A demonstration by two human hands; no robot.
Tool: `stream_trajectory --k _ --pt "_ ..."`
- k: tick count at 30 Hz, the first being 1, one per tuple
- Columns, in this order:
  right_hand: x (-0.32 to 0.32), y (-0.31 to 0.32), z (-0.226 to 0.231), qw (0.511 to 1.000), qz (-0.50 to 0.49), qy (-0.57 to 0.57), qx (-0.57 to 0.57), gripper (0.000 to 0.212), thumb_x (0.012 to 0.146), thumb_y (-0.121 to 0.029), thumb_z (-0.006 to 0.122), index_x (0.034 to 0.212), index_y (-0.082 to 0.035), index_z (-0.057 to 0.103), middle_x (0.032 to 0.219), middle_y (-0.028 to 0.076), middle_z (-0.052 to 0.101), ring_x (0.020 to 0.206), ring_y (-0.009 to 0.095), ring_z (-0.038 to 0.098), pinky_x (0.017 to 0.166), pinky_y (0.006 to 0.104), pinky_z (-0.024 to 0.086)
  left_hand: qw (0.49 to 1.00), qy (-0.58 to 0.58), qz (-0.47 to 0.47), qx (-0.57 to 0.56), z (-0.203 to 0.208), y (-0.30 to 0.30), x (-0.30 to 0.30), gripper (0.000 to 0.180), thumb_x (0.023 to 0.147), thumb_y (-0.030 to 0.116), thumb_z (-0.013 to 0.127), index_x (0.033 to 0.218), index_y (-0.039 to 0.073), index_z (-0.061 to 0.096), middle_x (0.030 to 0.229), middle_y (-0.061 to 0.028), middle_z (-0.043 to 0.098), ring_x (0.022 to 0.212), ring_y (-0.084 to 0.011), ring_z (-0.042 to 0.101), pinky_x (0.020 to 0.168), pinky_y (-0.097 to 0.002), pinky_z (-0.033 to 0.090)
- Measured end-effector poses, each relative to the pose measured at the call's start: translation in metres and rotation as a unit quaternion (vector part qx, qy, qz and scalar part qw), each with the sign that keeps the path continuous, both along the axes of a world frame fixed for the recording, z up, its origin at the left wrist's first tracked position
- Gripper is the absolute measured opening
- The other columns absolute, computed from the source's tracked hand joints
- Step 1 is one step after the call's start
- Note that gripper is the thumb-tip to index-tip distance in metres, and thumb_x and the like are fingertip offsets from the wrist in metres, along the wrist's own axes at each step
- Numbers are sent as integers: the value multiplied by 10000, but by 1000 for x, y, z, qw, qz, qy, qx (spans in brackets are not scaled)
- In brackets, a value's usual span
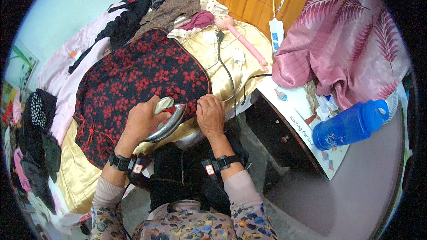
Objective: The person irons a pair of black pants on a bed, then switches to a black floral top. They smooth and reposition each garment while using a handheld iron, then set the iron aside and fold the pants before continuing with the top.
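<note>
A black garment [147,69] with red flowers and red piping lies spread over yellow satin cloth. My left hand [143,118] is closed round the pale handle of a clothes iron [177,120], whose shiny metal body rests at the garment's near edge. To the right of the iron, my right hand [210,114] has its fingers bent together at the garment's near right edge and seems to pinch the cloth there. The fingertips are partly hidden. A red knotted fastening [91,130] shows at the garment's left.
Piled clothes [171,13] lie at the back and left. A pink stick with a round head [242,38] and a black plug [219,35] with its cord rest beyond the garment. On the right are a power strip [275,33], a blue bottle [349,124] and a pink curtain [329,31].
</note>
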State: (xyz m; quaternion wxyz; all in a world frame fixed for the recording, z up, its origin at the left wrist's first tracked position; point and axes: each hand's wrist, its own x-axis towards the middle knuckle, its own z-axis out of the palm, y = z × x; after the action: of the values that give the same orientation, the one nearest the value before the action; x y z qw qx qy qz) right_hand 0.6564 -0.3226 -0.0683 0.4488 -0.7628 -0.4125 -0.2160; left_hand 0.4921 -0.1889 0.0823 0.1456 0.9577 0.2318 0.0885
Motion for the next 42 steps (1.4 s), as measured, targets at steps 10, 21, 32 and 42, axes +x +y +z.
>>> stream_trajectory --k 10,21,32,42 --pt "2 -2 -1 998 6 67 9 150 810 -28 689 944 -71 639 1054 129 682 1055 363 637 902 482 486 995 -57 -27 78 -1 7 69 389 897 399 760 1005 69 586 796 -219 704 793 -431 707 676 -547 535" --pt "4 -1 3 999 4 49 -16 156 803 -45 681 947 -69 625 1039 122 668 1039 357 627 879 489 481 994 7 -23 111 -23 21 132 431 905 422 750 1079 77 560 867 -220 733 852 -428 724 726 -535 573" --pt "4 0 5 999 3 48 -25 147 785 -42 687 908 -72 612 988 111 649 1005 354 618 827 493 480 995 8 2 100 -21 17 131 448 913 437 740 1074 86 512 864 -217 734 843 -447 722 723 -551 565" --pt "0 -4 5 1000 10 14 -16 108 848 -53 681 939 -32 627 1026 152 657 1026 385 621 897 497 502 974 -214 39 57 -42 58 -12 392 947 337 715 1269 116 679 1090 -147 668 1016 -380 672 861 -469 549"
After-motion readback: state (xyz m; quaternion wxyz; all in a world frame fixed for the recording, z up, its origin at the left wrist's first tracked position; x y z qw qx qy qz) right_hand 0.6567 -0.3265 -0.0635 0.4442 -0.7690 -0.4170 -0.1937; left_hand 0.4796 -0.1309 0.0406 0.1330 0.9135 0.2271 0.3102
